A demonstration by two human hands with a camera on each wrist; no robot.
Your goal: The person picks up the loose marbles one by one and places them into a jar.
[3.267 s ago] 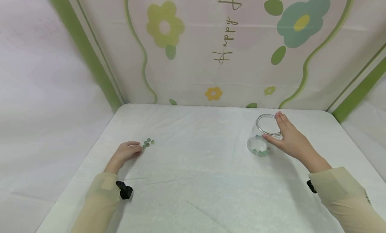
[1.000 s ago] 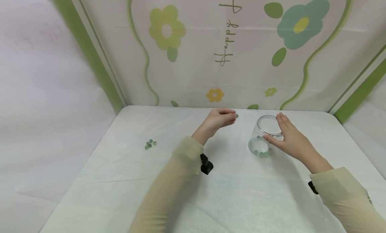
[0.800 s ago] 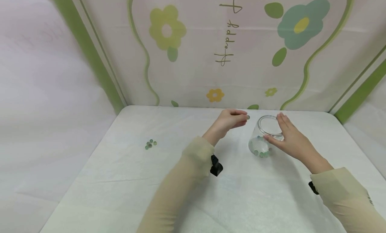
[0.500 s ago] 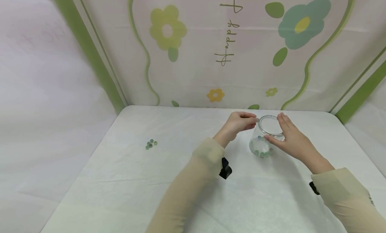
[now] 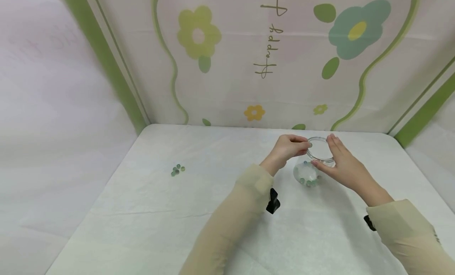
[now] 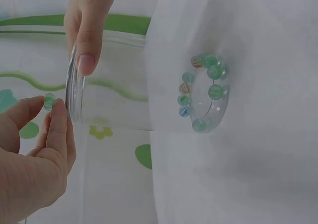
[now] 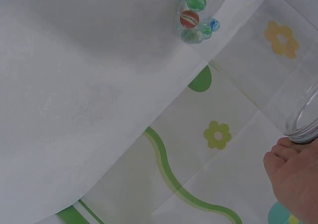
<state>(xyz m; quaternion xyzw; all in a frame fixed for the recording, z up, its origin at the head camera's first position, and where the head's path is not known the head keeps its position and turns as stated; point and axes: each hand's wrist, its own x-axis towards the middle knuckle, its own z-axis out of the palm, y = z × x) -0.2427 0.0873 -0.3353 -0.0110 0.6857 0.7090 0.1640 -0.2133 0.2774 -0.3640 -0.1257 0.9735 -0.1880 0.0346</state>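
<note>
My left hand (image 5: pixel 286 149) pinches a clear green marble (image 6: pixel 49 101) between thumb and fingers, at the left edge of the jar's mouth. The glass jar (image 6: pixel 117 80) stands upright on the right part of the table. Green, blue and reddish-brown marbles (image 6: pixel 215 92) lie around its bottom, as the left wrist view shows. My right hand (image 5: pixel 342 163) holds the jar at its rim from the right, thumb on the near side and fingers along the far side. In the right wrist view its fingers touch the rim, which is partly cut off there.
Several loose green marbles (image 5: pixel 177 171) lie in a small cluster on the left of the table. A white cloth (image 5: pixel 160 235) covers the tabletop. Behind its back edge hangs a flower-printed curtain (image 5: pixel 227 89), and a pale curtain (image 5: pixel 46 121) hangs at the left.
My left hand has left the cluster on the left and carried one marble rightward to the jar's mouth. The right hand and the jar have stayed in place.
</note>
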